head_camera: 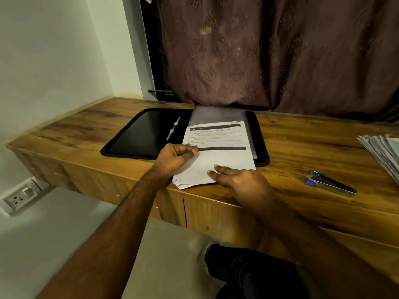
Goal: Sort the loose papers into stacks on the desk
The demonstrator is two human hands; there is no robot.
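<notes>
The papers lie in a small pile in the middle of the frame. The top sheet has printed lines and 2 dark bars on it. The far part of the pile rests on an open black folder, and the near part sticks out over the front edge of the wooden desk.

The left hand is at the left side of the pile. Its fingers are curled and they pinch the edge of the top sheet. The right hand lies flat on the near right corner of the pile, with its fingers straight and spread a little. It holds nothing.

A clear plastic sleeve sits in the folder, under the far end of the pile. A pen lies in the fold of the folder, just left of the papers.

At the right of the frame, a blue and silver stapler lies on the desk, well apart from the pile. A second stack of papers sits at the far right edge.

A brown curtain hangs behind the desk. A wall socket is at the lower left.
</notes>
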